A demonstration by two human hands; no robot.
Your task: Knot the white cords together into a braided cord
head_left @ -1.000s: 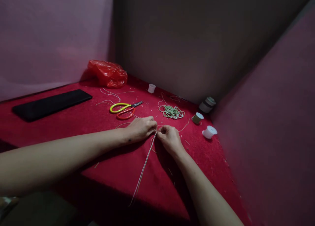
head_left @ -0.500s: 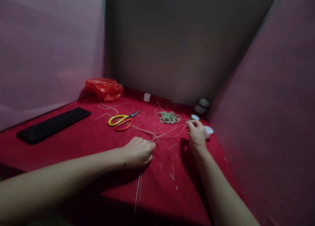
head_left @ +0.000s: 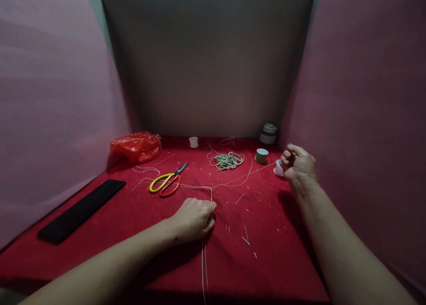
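My left hand [head_left: 196, 218] is closed around a bundle of thin cords [head_left: 204, 265], whose pale and greenish ends hang toward the table's front edge. Above that fist the cords meet at a small knot [head_left: 211, 189]. White strands run from it leftward under the scissors [head_left: 169, 181], which have one yellow and one red handle. To the right, my right hand [head_left: 299, 165] is raised with fingers pinched on a thin tan cord [head_left: 246, 176] that stretches taut from the knot. A second tan strand curves loosely toward the green spool [head_left: 262, 155].
A heap of green-and-white braided cord [head_left: 229, 161] lies mid-table. Around it stand a white spool [head_left: 193, 142], another white spool [head_left: 278, 168] and a lidded jar [head_left: 268, 133]. A red plastic bag [head_left: 136, 146] and a black flat case [head_left: 83, 209] are at left. Cord snippets lie scattered.
My right hand has moved right, away from the green spool, drawing the tan cord straight. The loop near my left fist has closed up. The camera view has turned.
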